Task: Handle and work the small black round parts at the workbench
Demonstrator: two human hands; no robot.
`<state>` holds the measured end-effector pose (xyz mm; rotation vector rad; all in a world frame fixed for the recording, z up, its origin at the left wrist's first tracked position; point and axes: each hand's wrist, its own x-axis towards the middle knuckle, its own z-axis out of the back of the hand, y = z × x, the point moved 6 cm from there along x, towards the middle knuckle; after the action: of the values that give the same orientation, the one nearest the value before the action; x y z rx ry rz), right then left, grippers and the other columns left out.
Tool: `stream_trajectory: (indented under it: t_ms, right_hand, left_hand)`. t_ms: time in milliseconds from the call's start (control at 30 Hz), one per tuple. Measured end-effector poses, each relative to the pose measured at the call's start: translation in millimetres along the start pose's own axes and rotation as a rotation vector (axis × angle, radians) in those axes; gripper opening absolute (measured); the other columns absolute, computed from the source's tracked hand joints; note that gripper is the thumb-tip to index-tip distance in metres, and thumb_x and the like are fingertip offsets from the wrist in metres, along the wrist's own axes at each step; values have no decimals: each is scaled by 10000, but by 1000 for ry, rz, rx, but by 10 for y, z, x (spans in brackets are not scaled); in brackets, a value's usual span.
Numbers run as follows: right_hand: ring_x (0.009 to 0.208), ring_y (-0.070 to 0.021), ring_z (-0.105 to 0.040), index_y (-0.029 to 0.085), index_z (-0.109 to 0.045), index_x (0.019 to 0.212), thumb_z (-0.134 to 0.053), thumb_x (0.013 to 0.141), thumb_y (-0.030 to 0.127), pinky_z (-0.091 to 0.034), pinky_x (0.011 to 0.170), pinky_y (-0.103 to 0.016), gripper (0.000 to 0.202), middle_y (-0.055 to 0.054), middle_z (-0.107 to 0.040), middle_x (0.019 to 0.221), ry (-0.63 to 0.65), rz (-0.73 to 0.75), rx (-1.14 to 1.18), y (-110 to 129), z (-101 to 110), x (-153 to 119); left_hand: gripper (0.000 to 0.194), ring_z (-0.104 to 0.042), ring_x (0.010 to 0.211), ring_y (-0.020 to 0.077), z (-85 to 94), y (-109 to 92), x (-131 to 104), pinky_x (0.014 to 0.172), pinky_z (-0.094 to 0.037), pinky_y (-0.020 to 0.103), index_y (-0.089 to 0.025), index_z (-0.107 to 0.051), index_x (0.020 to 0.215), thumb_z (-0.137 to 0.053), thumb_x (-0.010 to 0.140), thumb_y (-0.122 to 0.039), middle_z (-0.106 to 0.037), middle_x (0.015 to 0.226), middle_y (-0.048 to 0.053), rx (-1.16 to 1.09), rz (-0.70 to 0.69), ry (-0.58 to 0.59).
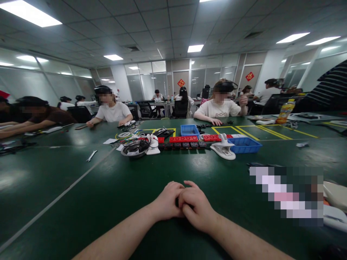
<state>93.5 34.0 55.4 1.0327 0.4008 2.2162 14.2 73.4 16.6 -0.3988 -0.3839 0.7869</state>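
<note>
My left hand (pixel 168 202) and my right hand (pixel 195 204) rest together on the green table (pixel 130 187), close in front of me. Both hands are closed, the fingers curled and clasped against each other. The right hand's index finger pokes up a little at the top of the clasp. Some of the left fingertips are hidden behind the right hand. No object shows in either hand. Farther out, beyond the hands, lie red sockets (pixel 183 139) in a row, with black sockets (pixel 187 145) before them.
A metal bowl of cables (pixel 135 148), a white clip base (pixel 224 148) and blue bins (pixel 245 145) (pixel 189 130) stand mid-table. A wrench (pixel 91 156) lies left; a blurred item (pixel 287 195) lies right. Co-workers (pixel 221 104) (pixel 111 108) sit opposite. A drink bottle (pixel 286 111) stands far right.
</note>
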Motion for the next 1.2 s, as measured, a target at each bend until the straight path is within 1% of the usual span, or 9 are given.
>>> stream_trajectory:
  t_ms: [100,200,333,467,667,800,900,1033,1200]
  right_hand:
    - [676,-133,-564,219,-515,654,-376,645,88,-299,964,-393,191,34,-579,629,3,17,16,-12,1,-4]
    - [806,-168,-548,209,-533,801,-405,689,130,-334,919,-400,187,-16,-599,791,-63,48,-8,-14,58,-6]
    - [859,-213,-505,180,-518,885,-484,717,238,-388,805,-393,181,-70,-567,893,-153,-116,-159,-151,118,9]
    - [760,-193,-489,179,-489,798,-553,708,326,-402,704,-346,184,-37,-531,792,-97,-298,-259,-298,62,12]
    - [718,-182,-476,182,-475,718,-590,702,321,-383,661,-323,181,-19,-514,740,-31,-364,-284,-319,18,21]
    - [741,-182,-482,181,-504,722,-557,712,246,-378,692,-331,85,-25,-530,759,-12,-288,-213,-280,23,38]
    - [755,-179,-487,185,-506,716,-494,683,157,-378,715,-334,45,-25,-537,760,-14,-167,-128,-202,36,38]
    - [726,-167,-496,198,-490,698,-388,583,82,-384,737,-334,193,-11,-534,708,-13,-14,-23,-57,40,7]
    - [641,-143,-508,215,-469,635,-354,561,78,-361,853,-369,194,29,-530,599,11,79,12,49,0,-27]
  left_hand:
    - [282,-499,912,210,-7,-5,-7,857,-375,330,-208,-581,845,-684,590,-269,-551,927,12,1,-19,-3]
    - [435,-491,946,226,-6,-24,-22,895,-354,368,-215,-548,987,-692,588,-311,-547,990,28,13,-24,-43]
    - [620,-482,990,256,12,-49,-52,1000,-228,479,-214,-495,1047,-728,529,-460,-539,1026,41,24,98,-109]
    - [483,-500,935,248,11,-79,-70,1023,-182,507,-211,-517,885,-712,530,-473,-547,915,22,79,205,-140]
    - [329,-503,887,222,14,-59,-54,1000,-252,454,-192,-520,815,-679,585,-366,-532,861,13,74,213,-146]
    - [344,-492,841,215,49,-54,-39,864,-377,386,-186,-544,838,-698,564,-326,-521,852,15,38,153,-107]
    - [349,-489,843,209,50,-57,-32,783,-408,325,-187,-558,853,-706,557,-300,-525,883,20,-9,74,-52]
    - [320,-490,864,202,34,-30,-33,796,-400,304,-193,-561,823,-703,544,-259,-532,914,11,-36,1,-31]
    - [376,-485,910,215,-20,-14,-31,839,-386,324,-212,-579,893,-716,548,-273,-538,946,9,-7,-65,2]
